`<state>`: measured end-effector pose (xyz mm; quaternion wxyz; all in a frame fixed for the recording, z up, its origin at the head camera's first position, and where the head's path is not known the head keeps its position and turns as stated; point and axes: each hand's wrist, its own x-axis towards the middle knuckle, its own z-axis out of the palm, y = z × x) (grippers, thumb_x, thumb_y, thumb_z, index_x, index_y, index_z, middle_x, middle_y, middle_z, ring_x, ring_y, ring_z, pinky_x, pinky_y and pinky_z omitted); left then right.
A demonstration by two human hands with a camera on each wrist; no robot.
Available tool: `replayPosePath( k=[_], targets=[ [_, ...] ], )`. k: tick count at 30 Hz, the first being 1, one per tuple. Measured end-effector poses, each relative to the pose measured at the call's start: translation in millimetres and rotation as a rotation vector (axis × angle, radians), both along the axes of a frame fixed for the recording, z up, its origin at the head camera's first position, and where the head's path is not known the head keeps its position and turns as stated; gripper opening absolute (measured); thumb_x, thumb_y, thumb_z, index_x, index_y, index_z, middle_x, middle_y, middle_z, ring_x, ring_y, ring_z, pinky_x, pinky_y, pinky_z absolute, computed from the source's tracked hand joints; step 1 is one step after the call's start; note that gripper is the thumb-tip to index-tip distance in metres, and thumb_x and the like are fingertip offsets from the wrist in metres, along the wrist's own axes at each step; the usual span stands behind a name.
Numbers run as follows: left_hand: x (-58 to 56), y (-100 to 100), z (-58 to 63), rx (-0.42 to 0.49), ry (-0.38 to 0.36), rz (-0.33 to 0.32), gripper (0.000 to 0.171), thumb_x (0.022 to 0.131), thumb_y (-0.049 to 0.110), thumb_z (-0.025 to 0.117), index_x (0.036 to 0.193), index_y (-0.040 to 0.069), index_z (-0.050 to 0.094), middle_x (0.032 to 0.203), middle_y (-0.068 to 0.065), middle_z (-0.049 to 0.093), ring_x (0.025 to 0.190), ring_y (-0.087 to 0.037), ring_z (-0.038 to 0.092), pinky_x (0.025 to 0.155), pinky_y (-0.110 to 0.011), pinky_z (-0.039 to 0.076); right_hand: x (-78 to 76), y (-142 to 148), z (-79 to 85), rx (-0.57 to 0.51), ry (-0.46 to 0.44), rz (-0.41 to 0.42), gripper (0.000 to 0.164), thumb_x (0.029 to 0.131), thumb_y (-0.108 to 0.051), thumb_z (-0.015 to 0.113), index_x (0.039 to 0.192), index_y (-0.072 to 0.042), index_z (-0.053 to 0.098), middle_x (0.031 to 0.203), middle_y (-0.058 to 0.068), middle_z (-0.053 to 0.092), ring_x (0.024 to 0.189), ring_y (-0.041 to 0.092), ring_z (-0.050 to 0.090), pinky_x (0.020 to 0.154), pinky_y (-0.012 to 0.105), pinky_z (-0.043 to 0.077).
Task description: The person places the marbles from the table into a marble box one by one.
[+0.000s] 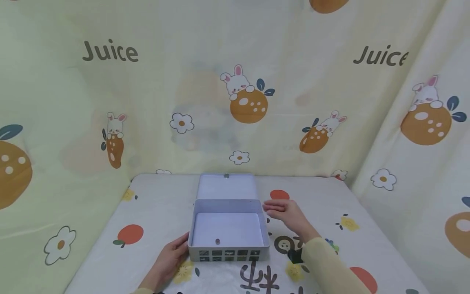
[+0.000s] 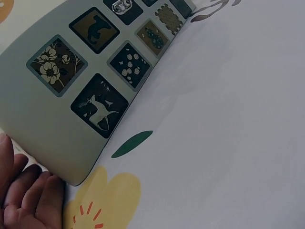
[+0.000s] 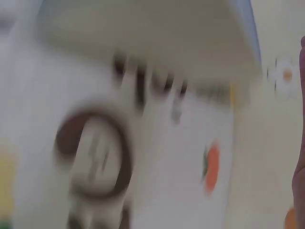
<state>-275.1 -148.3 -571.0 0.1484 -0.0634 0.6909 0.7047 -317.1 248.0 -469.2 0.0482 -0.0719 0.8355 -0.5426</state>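
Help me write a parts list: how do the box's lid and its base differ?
The lid is opened back at the rear; the base sits in front of it. The lid carries a clasp at its far edge; the base has printed pictures on its front. The lid looks flatter; the base has raised walls. Both are pale inside.
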Motion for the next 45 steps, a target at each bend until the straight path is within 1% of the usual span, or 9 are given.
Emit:
replayPosePath(
  k=[4,9,14,19,26,31,34,41,45],
  targets=[
    [0.6,-2.2,0.0,-0.003,-0.006,-0.007,0.053,0.108,0.017,0.050,0.156,0.001,0.036,0.165,-0.022,0.028,0.153,-0.043,0.027,0.122,-0.056,0.035,20.9,67.3,-10.4,0.007,-0.020,-0.092,0.048,0.096,-0.022,0.072,0.139,-0.001,0.061,0.133,0.017,0.070,0.116,0.015,0.072,0.100,0.030,0.060],
    [0.5,-3.4,2.7,-0.013,-0.020,0.002,0.052,0.108,0.016,0.050,0.156,0.002,0.036,0.166,-0.021,0.029,0.154,-0.042,0.027,0.122,-0.056,0.035,51.3,146.8,-24.8,-0.004,0.011,-0.179,0.055,0.097,-0.019,0.072,0.140,0.009,0.055,0.129,0.016,0.072,0.104,-0.003,0.071,0.089,0.016,0.061],
    [1.0,-1.8,3.8,-0.013,-0.033,-0.005,0.053,0.108,0.015,0.048,0.157,0.002,0.034,0.167,-0.021,0.027,0.155,-0.041,0.025,0.123,-0.055,0.034,73.9,188.8,-38.6,0.062,-0.058,-0.248,0.057,0.095,-0.023,0.073,0.139,0.008,0.056,0.127,0.012,0.074,0.103,0.000,0.073,0.087,0.016,0.062],
    [1.1,-4.2,6.6,0.003,-0.033,-0.003,0.053,0.108,0.012,0.046,0.158,0.001,0.031,0.167,-0.022,0.023,0.155,-0.042,0.023,0.123,-0.055,0.034,75.5,193.7,-53.4,0.121,-0.150,-0.291,0.052,0.094,-0.019,0.075,0.137,0.006,0.060,0.131,0.020,0.070,0.105,0.008,0.075,0.088,0.023,0.064],
    [-1.0,-3.9,6.7,0.017,-0.038,-0.017,0.054,0.108,0.012,0.046,0.158,-0.001,0.030,0.167,-0.024,0.022,0.155,-0.042,0.022,0.123,-0.055,0.034,69.8,193.3,-65.4,0.213,-0.163,-0.355,0.044,0.095,-0.011,0.072,0.135,0.005,0.062,0.127,0.020,0.072,0.112,0.026,0.073,0.089,0.030,0.065],
    [-1.6,-2.1,2.6,0.018,-0.047,-0.021,0.054,0.108,0.013,0.047,0.158,-0.001,0.030,0.166,-0.025,0.023,0.154,-0.043,0.023,0.123,-0.055,0.033,67.2,194.1,-79.3,0.344,-0.187,-0.385,0.043,0.091,-0.017,0.077,0.129,0.001,0.068,0.118,0.014,0.077,0.110,0.028,0.074,0.101,0.051,0.059],
    [-0.9,-1.3,1.8,0.022,-0.048,-0.018,0.054,0.108,0.013,0.047,0.158,-0.002,0.030,0.166,-0.025,0.023,0.154,-0.043,0.023,0.123,-0.055,0.033,67.7,192.8,-83.1,0.366,-0.199,-0.403,0.044,0.090,-0.019,0.079,0.129,0.000,0.068,0.115,0.011,0.078,0.109,0.028,0.074,0.105,0.060,0.053],
    [-0.3,-1.6,4.4,0.024,-0.055,-0.015,0.055,0.109,0.015,0.047,0.158,-0.002,0.029,0.166,-0.025,0.023,0.154,-0.043,0.022,0.123,-0.056,0.032,65.5,190.2,-85.3,0.412,-0.178,-0.406,0.039,0.089,-0.014,0.078,0.125,-0.001,0.070,0.111,0.011,0.079,0.107,0.029,0.074,0.105,0.063,0.051],
    [-0.3,-1.9,3.5,0.037,-0.060,-0.015,0.056,0.109,0.016,0.047,0.157,-0.003,0.029,0.166,-0.025,0.022,0.154,-0.044,0.021,0.124,-0.056,0.031,66.9,191.0,-86.3,0.393,-0.188,-0.420,0.041,0.091,-0.019,0.078,0.127,0.000,0.069,0.113,0.011,0.079,0.113,0.033,0.072,0.107,0.064,0.049]
  ],
)
